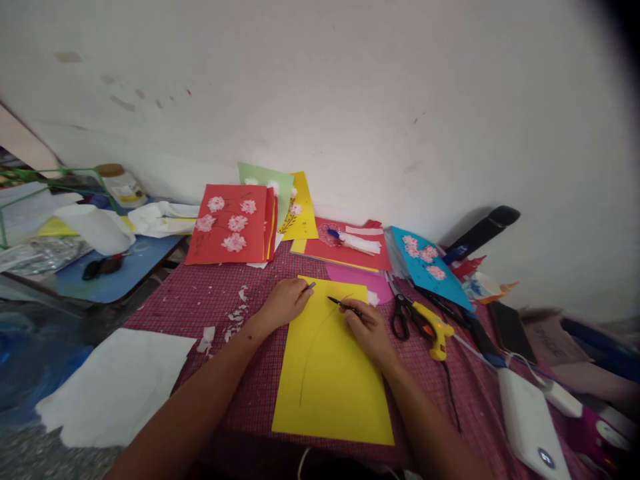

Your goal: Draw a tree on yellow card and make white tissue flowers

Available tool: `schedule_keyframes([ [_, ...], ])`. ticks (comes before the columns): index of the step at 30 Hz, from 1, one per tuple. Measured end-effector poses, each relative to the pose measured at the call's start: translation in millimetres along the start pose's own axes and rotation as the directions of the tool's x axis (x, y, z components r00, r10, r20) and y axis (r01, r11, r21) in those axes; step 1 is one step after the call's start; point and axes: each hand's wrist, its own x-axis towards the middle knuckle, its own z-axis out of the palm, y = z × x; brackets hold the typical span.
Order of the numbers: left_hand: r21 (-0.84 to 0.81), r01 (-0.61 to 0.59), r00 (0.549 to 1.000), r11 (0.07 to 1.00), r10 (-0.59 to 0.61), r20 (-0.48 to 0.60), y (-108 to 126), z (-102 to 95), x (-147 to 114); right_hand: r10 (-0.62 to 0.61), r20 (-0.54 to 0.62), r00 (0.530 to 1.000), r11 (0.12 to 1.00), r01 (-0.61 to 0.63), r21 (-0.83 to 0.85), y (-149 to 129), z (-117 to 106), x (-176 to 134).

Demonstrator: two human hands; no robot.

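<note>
A yellow sheet of paper (pixel 335 380) lies before me with one long thin curved line on it. My right hand (pixel 370 330) is closed round a black pen (pixel 343 306), its tip at or just over the sheet's upper part, left of the curve's top end. At the upper left edge of the sheet rests my left hand (pixel 286 301). Its fingers pinch a small grey piece that looks like a pen cap (pixel 311 286).
Red cards with pink paper flowers (pixel 233 223) lean by the wall, and a blue flower card (pixel 430 260) is at the right. Black-handled scissors (pixel 400 317), a yellow glue gun (pixel 436 327) and a white power bank (pixel 533 423) lie right. White paper (pixel 120 387) is left.
</note>
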Motion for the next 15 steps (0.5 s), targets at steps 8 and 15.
schedule_keyframes([
  [8, 0.004, 0.0, 1.0, 1.0, 0.0, -0.003, 0.1, -0.1, -0.3, 0.021, -0.085, 0.996, 1.0, -0.022, -0.006, 3.0, 2.8, 2.7],
  [15, 0.015, 0.001, 1.0, 1.0, -0.001, -0.002, 0.0, -0.1, -0.3, -0.065, 0.051, 0.997, 0.998, 0.066, -0.022, -5.3, 0.2, -3.0],
])
